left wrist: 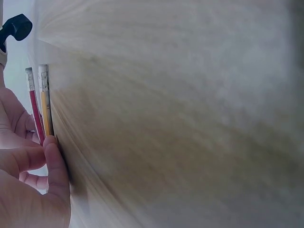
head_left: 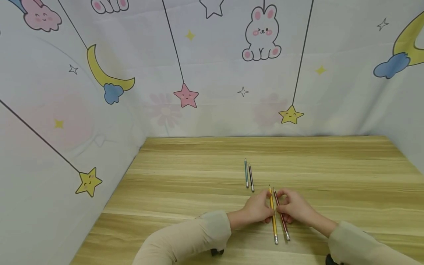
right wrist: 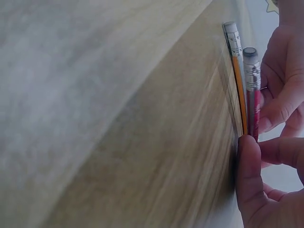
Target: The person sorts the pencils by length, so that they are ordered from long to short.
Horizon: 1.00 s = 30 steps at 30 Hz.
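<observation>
Two pencils with white eraser ends lie side by side on the wooden table, nearly parallel, tips pointing away from me. My left hand (head_left: 258, 208) pinches the yellow pencil (head_left: 274, 225) from its left side. From the other side, my right hand (head_left: 296, 207) pinches the dark red pencil (head_left: 285, 228). In the left wrist view, the yellow pencil (left wrist: 45, 107) runs down to the left thumb and fingers. The right wrist view has the red pencil (right wrist: 256, 107) between the right fingers; its lower part is hidden by them.
Beyond the left hand, a teal pencil (head_left: 246, 175) and a dark pencil (head_left: 251, 179) lie next to each other on the table (head_left: 185, 162). A white cloth printed with stars, moons and rabbits (head_left: 218, 70) hangs behind the table and along its sides.
</observation>
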Available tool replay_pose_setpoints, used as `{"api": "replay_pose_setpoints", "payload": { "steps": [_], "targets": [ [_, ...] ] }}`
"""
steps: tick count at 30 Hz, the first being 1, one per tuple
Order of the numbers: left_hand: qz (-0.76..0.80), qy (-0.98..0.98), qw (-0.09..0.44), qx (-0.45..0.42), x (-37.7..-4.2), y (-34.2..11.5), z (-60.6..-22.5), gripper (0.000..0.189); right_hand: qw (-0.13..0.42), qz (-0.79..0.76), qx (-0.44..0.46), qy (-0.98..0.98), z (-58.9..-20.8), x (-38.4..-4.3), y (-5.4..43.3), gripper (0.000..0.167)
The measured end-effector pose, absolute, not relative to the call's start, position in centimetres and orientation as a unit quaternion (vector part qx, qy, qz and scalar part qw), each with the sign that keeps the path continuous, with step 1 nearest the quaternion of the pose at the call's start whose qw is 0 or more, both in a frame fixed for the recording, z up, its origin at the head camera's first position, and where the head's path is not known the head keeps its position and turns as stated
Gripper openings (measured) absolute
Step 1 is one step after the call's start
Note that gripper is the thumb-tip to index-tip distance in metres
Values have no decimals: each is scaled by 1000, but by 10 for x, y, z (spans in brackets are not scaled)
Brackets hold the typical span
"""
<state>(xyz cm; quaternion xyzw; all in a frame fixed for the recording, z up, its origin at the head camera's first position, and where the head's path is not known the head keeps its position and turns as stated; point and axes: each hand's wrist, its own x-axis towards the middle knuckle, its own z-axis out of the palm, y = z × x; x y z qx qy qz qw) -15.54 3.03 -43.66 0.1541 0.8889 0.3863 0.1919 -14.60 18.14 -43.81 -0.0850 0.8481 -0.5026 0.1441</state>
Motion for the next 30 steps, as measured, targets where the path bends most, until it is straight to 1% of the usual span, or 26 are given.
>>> {"api": "replay_pose_setpoints", "payload": {
  "steps": [7,13,20,30],
  "targets": [
    [390,888,190,152,-155,31,-437,45,128,-473,-72,869,-438,-146,178,33],
    [397,885,192,145,-154,31,-437,46,138,-468,-58,871,-439,-145,178,38],
    [401,884,193,141,-154,31,-436,48,142,-468,-51,871,-440,-145,178,38],
    [431,867,211,133,-154,29,-437,49,155,-483,-63,860,-438,-143,181,32]
  ]
}}
